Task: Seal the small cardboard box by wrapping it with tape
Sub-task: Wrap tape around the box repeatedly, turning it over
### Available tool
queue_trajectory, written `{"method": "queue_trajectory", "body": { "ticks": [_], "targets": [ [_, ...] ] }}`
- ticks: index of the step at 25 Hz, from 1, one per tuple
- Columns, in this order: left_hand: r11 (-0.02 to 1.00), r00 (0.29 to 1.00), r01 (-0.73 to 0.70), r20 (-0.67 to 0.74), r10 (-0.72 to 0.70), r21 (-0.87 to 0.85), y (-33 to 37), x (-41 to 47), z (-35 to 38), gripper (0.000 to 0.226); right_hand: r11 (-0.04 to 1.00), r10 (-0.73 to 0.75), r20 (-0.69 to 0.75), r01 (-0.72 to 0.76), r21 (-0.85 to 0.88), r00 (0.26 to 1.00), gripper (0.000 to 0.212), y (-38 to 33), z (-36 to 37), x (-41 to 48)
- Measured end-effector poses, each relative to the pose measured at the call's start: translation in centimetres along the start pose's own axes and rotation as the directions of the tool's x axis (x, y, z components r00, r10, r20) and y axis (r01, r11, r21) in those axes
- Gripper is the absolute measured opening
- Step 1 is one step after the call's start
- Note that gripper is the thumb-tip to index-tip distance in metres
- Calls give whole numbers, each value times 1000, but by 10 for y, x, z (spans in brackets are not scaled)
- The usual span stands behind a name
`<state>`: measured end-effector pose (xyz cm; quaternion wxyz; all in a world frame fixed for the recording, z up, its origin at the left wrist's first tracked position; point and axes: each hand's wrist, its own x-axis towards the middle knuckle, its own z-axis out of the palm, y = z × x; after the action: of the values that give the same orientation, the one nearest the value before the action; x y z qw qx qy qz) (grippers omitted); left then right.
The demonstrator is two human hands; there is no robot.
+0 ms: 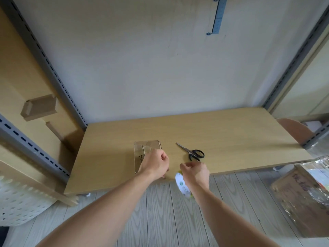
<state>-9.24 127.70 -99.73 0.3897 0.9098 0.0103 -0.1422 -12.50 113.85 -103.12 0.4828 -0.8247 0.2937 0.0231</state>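
Our forearms (pixel 110 207) lead to the left hand (pixel 156 163), curled over the near right corner of the small cardboard box (pixel 142 148). Just beside it, the right hand (pixel 195 171) grips the tape roll (pixel 181 184) at the near edge of the table (pixel 231 136). We see the box left of the roll, long axis pointing away from us, brown, creased and marker-scrawled.

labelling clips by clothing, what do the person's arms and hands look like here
The left forearm and right forearm are bare, no sleeves in view. The left hand and right hand wear no gloves; no watch, ring or bracelet shows.
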Motion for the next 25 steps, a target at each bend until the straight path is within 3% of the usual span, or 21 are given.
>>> {"method": "queue_trajectory", "body": {
  "ticks": [3, 5, 8, 11, 15, 18, 25],
  "targets": [
    [998, 996, 50, -68, -52, -37, 1, 1, -16, 25, 968, -252, -25, 251, -30, 967, 24, -18, -19, -2],
    [980, 990, 114, -63, -125, -160, 3, -1, -27, 25, 923, -384, -38, 384, 11, 923, 21, -33, -32, -10],
    [775, 944, 325, 239, -228, -542, 19, -16, -48, 31, 876, -469, -33, 470, 108, 883, 28, -63, -54, -26],
    [707, 890, 395, 435, -137, -586, 44, -40, -69, 46, 813, -573, 29, 563, 147, 819, 32, -98, -75, -45],
    [724, 959, 221, 280, -40, -653, 71, -69, -96, 37, 714, -699, 104, 687, 131, 707, 29, -134, -103, -67],
    [695, 970, 149, 240, 35, -703, 79, -90, -111, 25, 665, -744, 171, 741, 98, 645, 28, -143, -116, -74],
    [783, 995, 48, 95, 14, -620, 73, -95, -113, 14, 628, -750, 252, 778, -14, 611, 28, -140, -101, -73]
  ]
}}
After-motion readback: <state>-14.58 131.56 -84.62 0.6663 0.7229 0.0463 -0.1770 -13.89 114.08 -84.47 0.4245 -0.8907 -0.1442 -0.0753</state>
